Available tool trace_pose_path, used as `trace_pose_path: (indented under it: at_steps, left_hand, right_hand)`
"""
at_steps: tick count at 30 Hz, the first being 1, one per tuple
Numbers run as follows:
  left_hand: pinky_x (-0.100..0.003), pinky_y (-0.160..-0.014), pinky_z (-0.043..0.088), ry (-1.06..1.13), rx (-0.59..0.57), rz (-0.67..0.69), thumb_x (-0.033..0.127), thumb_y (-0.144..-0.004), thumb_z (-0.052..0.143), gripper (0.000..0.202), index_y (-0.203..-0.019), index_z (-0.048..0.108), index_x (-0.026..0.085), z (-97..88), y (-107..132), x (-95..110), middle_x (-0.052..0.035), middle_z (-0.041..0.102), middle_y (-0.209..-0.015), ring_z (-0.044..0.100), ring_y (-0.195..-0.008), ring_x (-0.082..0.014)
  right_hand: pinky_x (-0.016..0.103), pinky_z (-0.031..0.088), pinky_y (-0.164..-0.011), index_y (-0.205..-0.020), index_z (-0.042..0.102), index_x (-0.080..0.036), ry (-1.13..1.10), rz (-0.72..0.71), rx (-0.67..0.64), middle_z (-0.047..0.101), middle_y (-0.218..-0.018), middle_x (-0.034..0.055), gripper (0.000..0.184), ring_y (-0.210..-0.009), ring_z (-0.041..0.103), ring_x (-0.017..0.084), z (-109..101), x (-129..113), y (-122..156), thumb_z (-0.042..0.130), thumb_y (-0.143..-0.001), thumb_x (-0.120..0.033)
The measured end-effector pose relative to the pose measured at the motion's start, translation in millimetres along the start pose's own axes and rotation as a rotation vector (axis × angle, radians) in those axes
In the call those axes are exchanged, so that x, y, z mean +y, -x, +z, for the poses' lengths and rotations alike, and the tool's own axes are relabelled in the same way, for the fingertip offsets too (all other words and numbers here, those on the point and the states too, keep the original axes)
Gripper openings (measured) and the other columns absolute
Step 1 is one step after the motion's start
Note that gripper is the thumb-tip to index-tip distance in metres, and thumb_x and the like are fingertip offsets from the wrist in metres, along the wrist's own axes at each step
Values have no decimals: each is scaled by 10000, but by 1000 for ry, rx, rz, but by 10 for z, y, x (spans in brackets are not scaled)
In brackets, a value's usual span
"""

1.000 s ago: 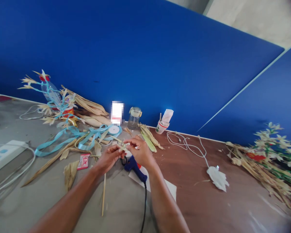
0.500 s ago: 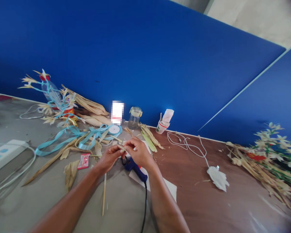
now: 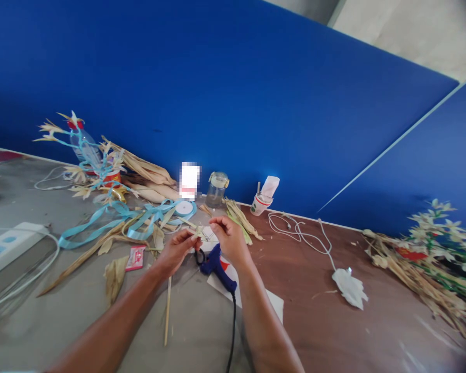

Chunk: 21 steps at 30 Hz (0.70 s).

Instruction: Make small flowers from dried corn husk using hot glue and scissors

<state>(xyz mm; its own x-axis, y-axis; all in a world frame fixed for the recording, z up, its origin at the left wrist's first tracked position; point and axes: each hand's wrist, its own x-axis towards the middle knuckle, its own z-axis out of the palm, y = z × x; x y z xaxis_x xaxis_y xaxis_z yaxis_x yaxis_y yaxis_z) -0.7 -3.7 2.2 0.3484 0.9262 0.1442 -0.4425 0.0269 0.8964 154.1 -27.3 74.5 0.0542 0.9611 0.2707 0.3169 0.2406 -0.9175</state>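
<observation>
My left hand [image 3: 177, 252] is closed in a pinch on a small pale piece of corn husk [image 3: 197, 232], with thin strands sticking out beside it. A short way to the right, my right hand [image 3: 233, 239] is raised with thumb and fingers drawn together. What its fingertips hold, if anything, is too small to make out. Below and between the hands lies a dark blue glue gun [image 3: 219, 269] on white paper [image 3: 272, 301], its black cord running toward me. A thin wooden stick [image 3: 167, 316] lies under my left wrist.
Dried husks [image 3: 77, 259], blue ribbon [image 3: 83, 235] and a pink packet [image 3: 135, 258] lie left. Behind stand a glass jar [image 3: 216, 191] and a paper cup [image 3: 260, 204]. A power strip [image 3: 13, 247] sits far left; husk flowers [image 3: 437, 233] lie far right. A blue partition [image 3: 233, 103] closes off the back.
My hands have come apart: the right hand has moved a little right and up, away from the husk piece. My left hand keeps the piece, which now shows more.
</observation>
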Motion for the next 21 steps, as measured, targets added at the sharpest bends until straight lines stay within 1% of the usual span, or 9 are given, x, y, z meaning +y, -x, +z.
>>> trace_pose_path:
  at_steps: [4,7,9,11,14,18,21]
  left_hand:
    - [-275,-703,409,-46,-9,24,304,-768,642,160,-726,637,149,-16,-2,-14,0,575,-626,517,-648,-120]
    - [-260,-688,391,-114,-20,53,286,-777,632,154,-706,632,150,-14,-4,-9,-1,566,-636,508,-665,-120]
    - [-253,-666,379,-156,-30,64,289,-779,626,164,-697,633,147,-8,-6,-1,-3,559,-638,499,-661,-120]
    - [-252,-652,372,-185,-39,62,300,-780,622,168,-716,638,145,-5,-6,5,-4,554,-638,489,-651,-121]
    - [-256,-658,371,-189,-39,46,313,-784,615,177,-740,638,143,-10,-2,2,-7,558,-643,486,-653,-123]
    - [-256,-662,374,-159,-50,1,348,-784,613,218,-711,626,142,-22,6,-16,-7,565,-634,490,-649,-123]
    - [-259,-669,380,-136,-61,-12,361,-783,613,231,-709,625,143,-20,10,-20,-8,565,-629,503,-660,-127]
  right_hand:
    - [249,435,-645,-878,637,-168,17,-12,-52,618,-788,23,176,-675,541,133,28,-8,12,525,-775,-257]
    - [245,432,-637,-887,648,-179,63,-22,-70,593,-766,12,174,-662,524,127,56,-27,21,555,-756,-246]
    - [241,428,-638,-861,654,-183,111,-37,-69,583,-762,6,149,-661,520,123,71,-47,25,573,-742,-223]
    - [238,425,-652,-797,655,-180,151,-53,-67,582,-756,4,103,-670,524,121,82,-63,28,574,-735,-191]
    - [239,424,-674,-718,647,-177,174,-69,-62,578,-733,2,104,-679,530,122,86,-63,32,547,-746,-167]
    - [242,421,-687,-723,651,-180,167,-86,-67,575,-723,1,143,-692,537,126,72,-39,31,515,-762,-165]
    - [242,418,-687,-735,648,-178,158,-112,-45,580,-740,7,153,-710,541,131,51,-41,26,499,-767,-165]
